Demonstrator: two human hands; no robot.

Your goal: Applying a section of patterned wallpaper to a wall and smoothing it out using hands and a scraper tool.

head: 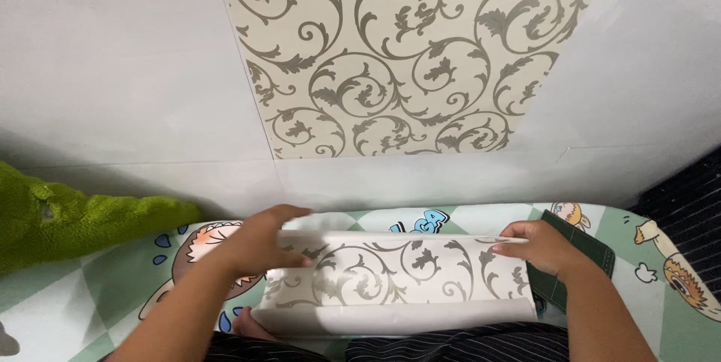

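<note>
While the head view looks straight down, both hands sit on a strip of scroll-patterned wallpaper [398, 276] lying across a cartoon-printed mat [113, 287]; left hand [259, 245] curls over the strip's upper left edge, fingers hooked onto the top, thumb side underneath, grasping the sheet; right hand [541, 245] pinches the upper right edge, thumb and fingers closed on the paper's rim; neither hand is released. Strip lies pattern side up, its near edge curling upward and showing the plain white back; far edge lifted slightly off the mat between the two hands. Dark green cutting mat [589, 245] lies under and just beside the right hand, partly hidden by it; green fuzzy fabric [67, 219] at far left, apart from the strip; black striped cloth [451, 343] along the bottom edge, touching the strip's near curl. On the white wall [113, 69] behind, a pasted panel of the same scroll wallpaper [405, 46] ends just above the mat.

Judgement on handling it well: paper looks thin and springy, so both edges should be held level and at even tension; grips should stay near the corners to avoid creasing the middle; the near curl wants flattening gently, not pressed hard; fingers best kept off the printed face where smudges would show.
</note>
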